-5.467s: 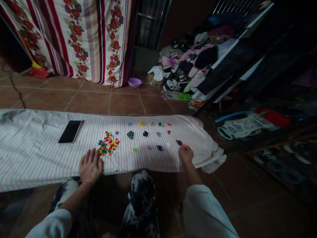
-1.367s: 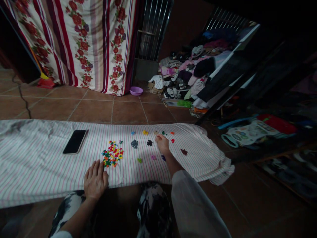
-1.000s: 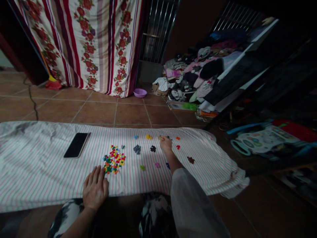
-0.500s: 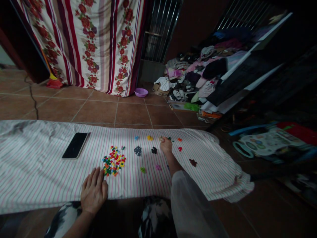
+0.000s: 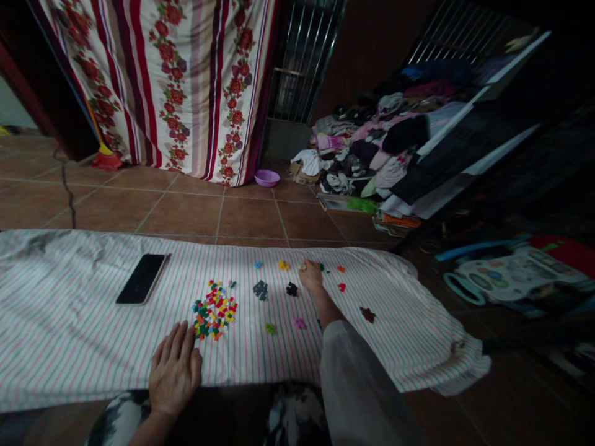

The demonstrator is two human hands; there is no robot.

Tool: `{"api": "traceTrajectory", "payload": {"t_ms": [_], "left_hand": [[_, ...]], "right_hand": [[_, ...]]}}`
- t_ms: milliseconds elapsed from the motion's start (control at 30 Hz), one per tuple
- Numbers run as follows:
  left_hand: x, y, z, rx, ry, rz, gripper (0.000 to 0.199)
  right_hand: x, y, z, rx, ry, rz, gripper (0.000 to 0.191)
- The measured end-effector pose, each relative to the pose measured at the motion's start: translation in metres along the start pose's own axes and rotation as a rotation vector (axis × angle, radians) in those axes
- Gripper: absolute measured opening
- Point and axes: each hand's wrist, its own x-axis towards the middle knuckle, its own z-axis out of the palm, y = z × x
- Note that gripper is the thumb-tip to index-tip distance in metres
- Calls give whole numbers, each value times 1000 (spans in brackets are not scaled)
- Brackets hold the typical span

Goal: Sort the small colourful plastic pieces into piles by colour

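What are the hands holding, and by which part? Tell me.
The right hand has its fingertips at the tan pieces; whether it grips any, and where, cannot be told. The left hand lies palm down on the striped cloth, holding nothing.

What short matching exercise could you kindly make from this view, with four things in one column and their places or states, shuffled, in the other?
Things
1. phone
2. purple basin
3. left hand
4. right hand

Places or states
A. palm down beside the mixed-colour pieces
B. on the tiled floor by the curtain
C. fingertips at the beige pieces
D. dark screen up on the striped cloth

Pairs: 1-D, 2-B, 3-A, 4-C
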Motion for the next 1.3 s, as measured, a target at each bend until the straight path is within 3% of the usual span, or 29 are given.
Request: {"api": "traceTrajectory", "payload": {"t_ms": [600,800,1000,1167,1300], "left_hand": [[-2,0,1,-7,-8,-23,53],[-4,1,1,-31,-56,-77,48],[-2,2,-3,-68,-163,-154,46],[1,4,-8,-107,-236,-190,46],[2,4,-12,-103,-264,-188,48]], "right_hand": [[-13,-4,-14,31,1,25,38],[-31,-20,-26,63,36,-19,36],[-78,-66,-28,271,47,-229,35],[-141,-105,-7,439,-124,-475,31],[-182,-123,11,508,-217,-607,26]]}}
